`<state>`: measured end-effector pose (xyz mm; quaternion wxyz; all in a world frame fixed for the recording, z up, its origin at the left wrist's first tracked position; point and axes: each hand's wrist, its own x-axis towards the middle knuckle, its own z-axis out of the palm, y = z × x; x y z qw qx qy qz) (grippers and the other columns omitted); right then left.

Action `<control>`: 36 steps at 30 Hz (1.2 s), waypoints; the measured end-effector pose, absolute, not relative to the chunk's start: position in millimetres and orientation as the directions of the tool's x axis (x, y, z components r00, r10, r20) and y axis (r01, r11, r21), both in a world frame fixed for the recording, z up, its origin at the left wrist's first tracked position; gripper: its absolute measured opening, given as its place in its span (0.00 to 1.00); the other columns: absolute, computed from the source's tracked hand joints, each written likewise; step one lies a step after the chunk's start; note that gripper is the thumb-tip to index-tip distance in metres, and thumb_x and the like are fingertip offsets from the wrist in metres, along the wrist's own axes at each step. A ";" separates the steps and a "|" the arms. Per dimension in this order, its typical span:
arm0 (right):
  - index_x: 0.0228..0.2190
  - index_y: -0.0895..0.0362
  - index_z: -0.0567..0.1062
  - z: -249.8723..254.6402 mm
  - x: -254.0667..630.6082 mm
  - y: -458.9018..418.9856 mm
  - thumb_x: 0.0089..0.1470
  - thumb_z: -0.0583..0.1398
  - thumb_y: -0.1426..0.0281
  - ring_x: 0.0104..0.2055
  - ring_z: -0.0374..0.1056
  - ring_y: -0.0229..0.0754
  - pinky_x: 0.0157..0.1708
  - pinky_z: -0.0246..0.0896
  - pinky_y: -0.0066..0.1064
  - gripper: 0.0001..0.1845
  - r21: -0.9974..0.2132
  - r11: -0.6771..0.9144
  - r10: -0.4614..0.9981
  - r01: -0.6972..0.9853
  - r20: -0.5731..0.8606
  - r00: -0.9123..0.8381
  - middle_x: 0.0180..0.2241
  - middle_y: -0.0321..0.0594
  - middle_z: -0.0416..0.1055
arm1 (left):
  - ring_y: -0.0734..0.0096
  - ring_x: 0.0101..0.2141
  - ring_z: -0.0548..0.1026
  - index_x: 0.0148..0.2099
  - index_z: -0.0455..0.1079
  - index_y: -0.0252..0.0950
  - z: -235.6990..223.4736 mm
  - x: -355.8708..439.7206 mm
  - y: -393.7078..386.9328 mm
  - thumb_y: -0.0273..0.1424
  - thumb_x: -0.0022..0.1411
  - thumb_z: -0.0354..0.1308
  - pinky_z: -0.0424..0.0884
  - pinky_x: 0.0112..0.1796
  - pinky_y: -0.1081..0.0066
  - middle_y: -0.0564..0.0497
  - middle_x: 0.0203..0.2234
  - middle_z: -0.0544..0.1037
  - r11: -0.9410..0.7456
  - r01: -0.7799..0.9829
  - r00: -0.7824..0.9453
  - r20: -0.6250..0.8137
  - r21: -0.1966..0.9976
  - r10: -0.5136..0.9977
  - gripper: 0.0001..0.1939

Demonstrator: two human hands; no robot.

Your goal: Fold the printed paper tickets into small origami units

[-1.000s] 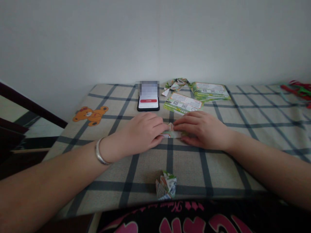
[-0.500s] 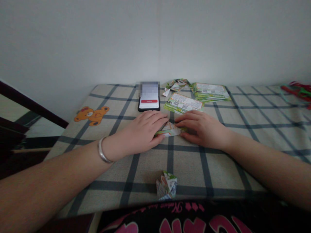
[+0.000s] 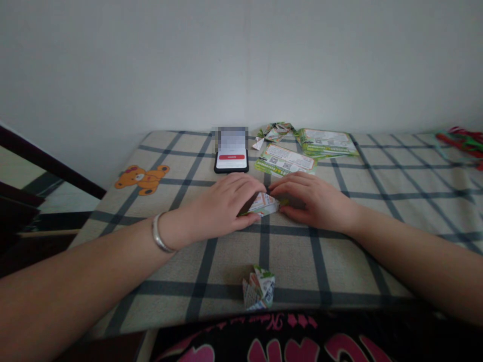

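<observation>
Between my hands is a small folded piece of printed paper (image 3: 264,203), white with green edges, just above or on the checked cloth. My left hand (image 3: 230,203) grips its left part, fingers over the far side and thumb along the near side. At its right end, my right hand (image 3: 311,198) pinches the paper with curved fingers and thumb; the fingertips are partly hidden. Closer to me, a finished-looking folded paper shape (image 3: 259,287) with pointed flaps stands on the cloth.
A phone (image 3: 231,160) with a lit screen lies beyond my left hand. To its right are more folded paper pieces (image 3: 277,131), a loose printed leaflet (image 3: 287,161) and a leaflet stack (image 3: 328,143). A bear cutout (image 3: 141,179) lies left; red and green items (image 3: 464,141) sit far right.
The folded paper has tilted up and shows more of its printed face. My left thumb has shifted right along its near edge; my right hand has barely moved.
</observation>
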<state>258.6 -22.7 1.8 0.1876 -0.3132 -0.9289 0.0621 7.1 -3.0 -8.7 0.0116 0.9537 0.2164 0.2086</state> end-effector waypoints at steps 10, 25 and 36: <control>0.35 0.56 0.73 2.6 258.6 -23.7 0.56 0.60 0.71 0.46 0.68 0.44 0.48 0.63 0.39 0.03 -0.290 0.774 0.632 0.562 0.307 -0.712 0.44 0.43 0.74 | 0.63 0.44 0.72 0.50 0.63 0.34 -3.6 6.5 -7.7 0.32 0.64 0.57 0.69 0.47 0.61 0.44 0.42 0.75 -0.949 0.315 0.865 0.417 -0.018 0.279 0.14; 0.35 0.57 0.71 7.9 252.1 -38.4 0.60 0.55 0.72 0.38 0.68 0.41 0.37 0.63 0.33 0.04 -0.235 0.751 0.652 0.617 0.409 -0.638 0.35 0.41 0.72 | 0.68 0.28 0.71 0.43 0.63 0.35 1.2 11.1 -18.9 0.28 0.64 0.54 0.65 0.30 0.68 0.53 0.26 0.73 -0.905 0.411 0.816 0.486 -0.110 0.312 0.05; 0.35 0.55 0.69 11.5 250.8 -46.1 0.59 0.58 0.73 0.35 0.69 0.38 0.33 0.64 0.30 0.02 -0.097 0.832 0.491 0.547 0.589 -0.642 0.35 0.39 0.73 | 0.70 0.24 0.73 0.40 0.63 0.36 2.1 14.4 -26.3 0.30 0.69 0.50 0.61 0.24 0.70 0.55 0.23 0.73 -0.869 0.455 0.785 0.547 -0.195 0.289 0.04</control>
